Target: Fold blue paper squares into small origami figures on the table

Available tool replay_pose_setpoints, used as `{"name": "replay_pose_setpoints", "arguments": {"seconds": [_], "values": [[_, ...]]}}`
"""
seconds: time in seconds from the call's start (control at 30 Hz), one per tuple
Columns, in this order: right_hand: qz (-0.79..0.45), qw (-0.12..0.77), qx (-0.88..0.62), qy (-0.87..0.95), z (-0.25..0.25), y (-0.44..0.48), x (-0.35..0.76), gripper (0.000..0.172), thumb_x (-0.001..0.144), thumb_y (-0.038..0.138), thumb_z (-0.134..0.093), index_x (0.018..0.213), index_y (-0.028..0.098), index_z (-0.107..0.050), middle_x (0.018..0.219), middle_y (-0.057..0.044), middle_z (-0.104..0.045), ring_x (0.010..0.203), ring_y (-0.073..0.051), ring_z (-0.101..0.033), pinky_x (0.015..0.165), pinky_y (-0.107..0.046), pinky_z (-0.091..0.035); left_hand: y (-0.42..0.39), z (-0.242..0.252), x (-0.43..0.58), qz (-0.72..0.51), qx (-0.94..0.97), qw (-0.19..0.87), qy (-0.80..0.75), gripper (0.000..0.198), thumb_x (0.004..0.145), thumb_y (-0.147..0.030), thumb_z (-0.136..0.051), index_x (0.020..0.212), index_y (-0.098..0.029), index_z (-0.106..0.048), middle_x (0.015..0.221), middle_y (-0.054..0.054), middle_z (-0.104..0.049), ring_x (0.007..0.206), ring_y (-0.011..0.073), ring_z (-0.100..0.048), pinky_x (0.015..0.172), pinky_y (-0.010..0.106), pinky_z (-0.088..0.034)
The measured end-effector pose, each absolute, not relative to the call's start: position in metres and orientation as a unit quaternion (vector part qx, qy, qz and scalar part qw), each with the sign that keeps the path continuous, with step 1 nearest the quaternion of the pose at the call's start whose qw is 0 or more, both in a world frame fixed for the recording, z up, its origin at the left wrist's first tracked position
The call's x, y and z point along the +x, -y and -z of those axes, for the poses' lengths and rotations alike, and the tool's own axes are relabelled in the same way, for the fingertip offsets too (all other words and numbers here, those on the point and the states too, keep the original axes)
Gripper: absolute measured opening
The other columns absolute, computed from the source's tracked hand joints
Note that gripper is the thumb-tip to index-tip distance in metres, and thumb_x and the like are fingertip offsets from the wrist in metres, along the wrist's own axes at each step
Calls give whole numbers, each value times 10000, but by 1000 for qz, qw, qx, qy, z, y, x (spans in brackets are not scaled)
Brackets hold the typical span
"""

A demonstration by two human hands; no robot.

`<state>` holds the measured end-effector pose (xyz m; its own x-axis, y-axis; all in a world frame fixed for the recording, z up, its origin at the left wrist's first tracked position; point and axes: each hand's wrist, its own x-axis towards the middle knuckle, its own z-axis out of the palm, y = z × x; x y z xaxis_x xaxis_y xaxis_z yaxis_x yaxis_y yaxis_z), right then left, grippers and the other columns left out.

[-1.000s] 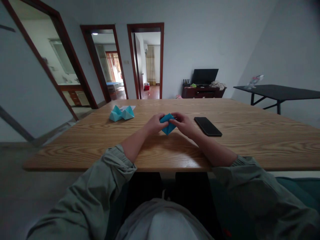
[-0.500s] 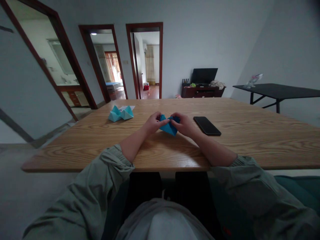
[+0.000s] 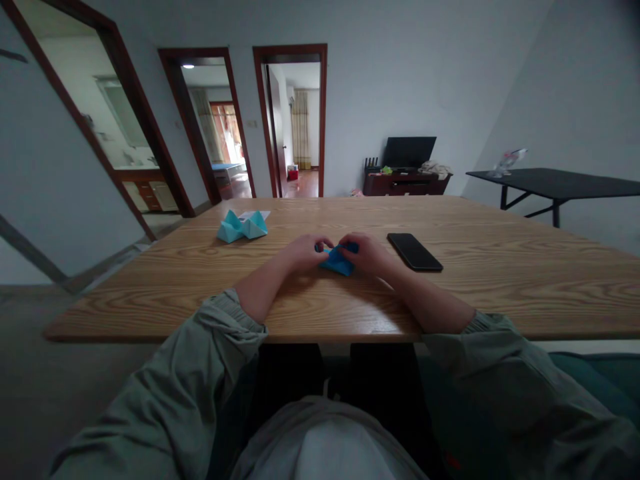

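Between my hands, low over the wooden table (image 3: 300,307), is a folded piece of blue paper (image 3: 338,263). My left hand (image 3: 306,253) is closed on its left side, fingers curled over the top edge. On the other side my right hand (image 3: 365,253) grips the paper, its fingers bent over the upper right corner. Both hands cover parts of the folds, so the full shape of the paper is hidden. Farther left on the table stands a light blue folded-paper piece (image 3: 243,227) with several raised points.
A black phone (image 3: 414,252) lies flat just right of my right hand. Behind the light blue folded piece lies a whitish sheet (image 3: 260,215). The table's near edge runs under my forearms. Beyond stand a black table (image 3: 550,181) and a television (image 3: 410,152).
Both hands have come slightly lower and nearer to me with the blue paper, which now looks flatter. My fingers have shifted from its upright points to curl over its top.
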<state>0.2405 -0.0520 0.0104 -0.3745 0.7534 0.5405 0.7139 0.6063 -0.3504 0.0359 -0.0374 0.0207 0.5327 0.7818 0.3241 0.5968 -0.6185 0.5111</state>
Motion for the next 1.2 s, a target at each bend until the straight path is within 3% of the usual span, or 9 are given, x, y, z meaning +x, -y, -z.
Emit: {"name": "replay_pose_setpoints", "arguments": {"seconds": [0.17,0.47,0.6,0.8,1.07,1.2], "values": [[4,296,-496,817,-13,51,250,192,801,357,-604,851,203,-706,846,-57,-674,773,-184,-605,702,-277,-437,38,-23,33,-240,854,142,-438,320,686,-238,-522,939,-204,-716,766,12,-636,679,146,-535,620,238,-407],[3,255,-471,845,-17,46,274,186,753,355,-651,837,210,-732,868,-72,-675,771,-194,-611,722,-291,-459,33,-21,24,-254,865,146,-406,289,664,-198,-543,875,-222,-738,818,26,-659,736,168,-562,683,246,-424],[23,233,-499,834,-14,46,266,250,770,439,-623,807,215,-729,782,-63,-685,703,-182,-603,655,-274,-438,37,-21,26,-254,880,143,-374,300,681,-194,-541,922,-220,-717,894,37,-665,808,181,-577,739,261,-436],[46,244,-598,762,-15,49,255,411,773,586,-565,725,204,-707,657,-82,-669,563,-178,-560,517,-272,-367,38,-18,27,-255,874,141,-390,375,656,-170,-545,1005,-214,-677,869,29,-640,752,166,-563,713,266,-438],[-30,258,-590,764,-16,46,266,368,788,538,-578,747,191,-692,712,-67,-691,636,-172,-595,574,-255,-408,37,-19,19,-235,867,153,-412,302,702,-223,-542,973,-197,-672,884,16,-635,772,148,-557,716,252,-446],[-60,256,-578,773,-15,46,269,324,809,483,-572,795,181,-689,747,-56,-690,679,-169,-598,607,-254,-423,37,-19,10,-237,864,169,-411,286,771,-338,-533,960,-172,-668,871,26,-647,764,147,-564,712,262,-452]]}}
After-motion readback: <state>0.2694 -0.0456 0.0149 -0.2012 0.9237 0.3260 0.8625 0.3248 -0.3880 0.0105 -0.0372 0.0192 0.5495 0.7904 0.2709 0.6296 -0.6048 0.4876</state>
